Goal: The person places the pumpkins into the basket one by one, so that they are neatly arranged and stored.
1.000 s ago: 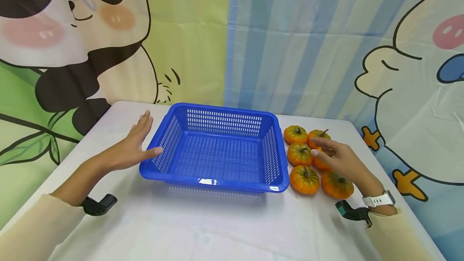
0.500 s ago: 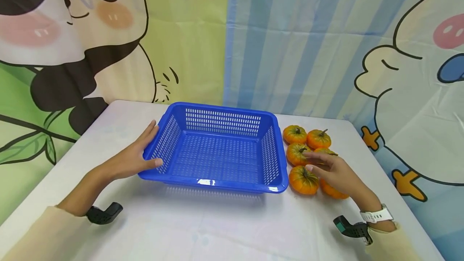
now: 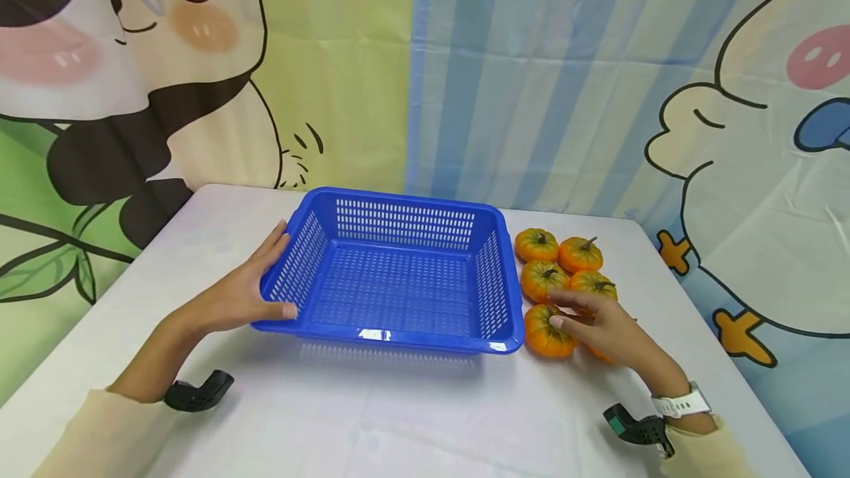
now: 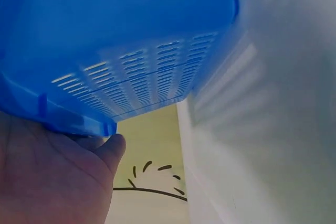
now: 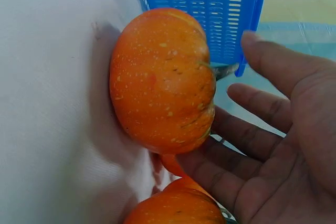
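My left hand (image 3: 249, 293) rests against the left side of a blue plastic basket (image 3: 425, 344), its fingers stretched along the outside and its thumb over the front left corner. From the left wrist, that palm (image 4: 58, 177) appears under the rim of the perforated basket (image 4: 131, 35). My right hand (image 3: 600, 319) hovers above the front pumpkins with fingers slightly bent and nothing held. The front left small orange pumpkin (image 3: 550, 334) lies by its thumb; the hand covers most of the front right one. In the right wrist view, a pumpkin (image 5: 163, 82) stands beside the spread fingers.
More small pumpkins sit behind in two rows, such as the back left pumpkin (image 3: 536, 246) and the back right pumpkin (image 3: 581, 253). A white cloth covers the table (image 3: 398, 419). A printed curtain (image 3: 505, 80) hangs behind it.
My left hand has moved right and come against the basket's side. My right hand has shifted left and toward the front, over the nearest pumpkins. The basket and pumpkins stay in place.
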Demonstrator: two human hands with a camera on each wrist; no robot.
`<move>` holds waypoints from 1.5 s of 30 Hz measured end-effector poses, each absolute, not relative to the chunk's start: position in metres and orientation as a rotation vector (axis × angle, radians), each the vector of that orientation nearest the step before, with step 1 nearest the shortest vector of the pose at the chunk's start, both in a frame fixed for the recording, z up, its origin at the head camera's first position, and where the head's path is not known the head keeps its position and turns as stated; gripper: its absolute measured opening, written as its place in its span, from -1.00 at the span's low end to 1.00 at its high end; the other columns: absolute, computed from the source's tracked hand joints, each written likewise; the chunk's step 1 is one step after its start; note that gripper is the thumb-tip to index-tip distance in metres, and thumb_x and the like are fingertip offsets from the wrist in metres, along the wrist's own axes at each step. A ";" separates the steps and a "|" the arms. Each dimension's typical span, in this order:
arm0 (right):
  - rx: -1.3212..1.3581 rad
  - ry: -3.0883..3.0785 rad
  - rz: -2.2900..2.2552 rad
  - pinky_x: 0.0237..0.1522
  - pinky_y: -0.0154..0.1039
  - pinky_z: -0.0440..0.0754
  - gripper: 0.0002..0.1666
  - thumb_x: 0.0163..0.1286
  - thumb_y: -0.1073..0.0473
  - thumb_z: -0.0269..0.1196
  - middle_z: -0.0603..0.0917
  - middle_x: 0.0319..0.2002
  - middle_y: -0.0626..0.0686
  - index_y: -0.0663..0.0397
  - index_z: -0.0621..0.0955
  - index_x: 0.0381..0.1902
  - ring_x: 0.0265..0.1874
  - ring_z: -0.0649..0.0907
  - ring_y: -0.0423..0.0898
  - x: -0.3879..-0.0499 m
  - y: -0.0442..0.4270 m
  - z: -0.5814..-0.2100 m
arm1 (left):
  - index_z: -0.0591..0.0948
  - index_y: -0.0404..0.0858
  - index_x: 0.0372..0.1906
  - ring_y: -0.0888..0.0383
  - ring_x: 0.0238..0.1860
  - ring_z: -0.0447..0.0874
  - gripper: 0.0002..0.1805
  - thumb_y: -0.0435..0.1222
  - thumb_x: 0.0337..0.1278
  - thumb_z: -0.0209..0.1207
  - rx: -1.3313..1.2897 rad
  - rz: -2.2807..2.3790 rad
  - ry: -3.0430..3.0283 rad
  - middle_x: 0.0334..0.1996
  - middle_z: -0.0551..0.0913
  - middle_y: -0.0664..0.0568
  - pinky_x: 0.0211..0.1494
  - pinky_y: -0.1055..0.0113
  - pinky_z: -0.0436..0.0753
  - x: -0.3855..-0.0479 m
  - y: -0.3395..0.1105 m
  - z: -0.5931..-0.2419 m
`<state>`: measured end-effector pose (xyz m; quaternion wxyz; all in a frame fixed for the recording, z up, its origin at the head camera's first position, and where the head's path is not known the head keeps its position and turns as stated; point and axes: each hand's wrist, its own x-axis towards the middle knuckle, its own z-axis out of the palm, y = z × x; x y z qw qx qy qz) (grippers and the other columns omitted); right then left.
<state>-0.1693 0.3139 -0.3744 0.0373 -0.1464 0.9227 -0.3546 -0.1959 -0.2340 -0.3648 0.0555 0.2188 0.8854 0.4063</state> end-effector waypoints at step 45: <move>-0.514 2.890 -0.887 -0.03 0.10 0.61 -0.24 0.26 -0.02 0.38 0.52 0.18 0.34 0.41 0.48 0.24 0.07 0.58 0.27 -0.162 0.306 -0.383 | -0.28 -0.26 0.54 -0.25 0.50 -0.41 0.32 -0.11 -0.13 0.44 0.618 1.232 2.671 0.54 -0.46 0.08 0.28 -0.45 -0.01 -0.193 -0.233 -0.365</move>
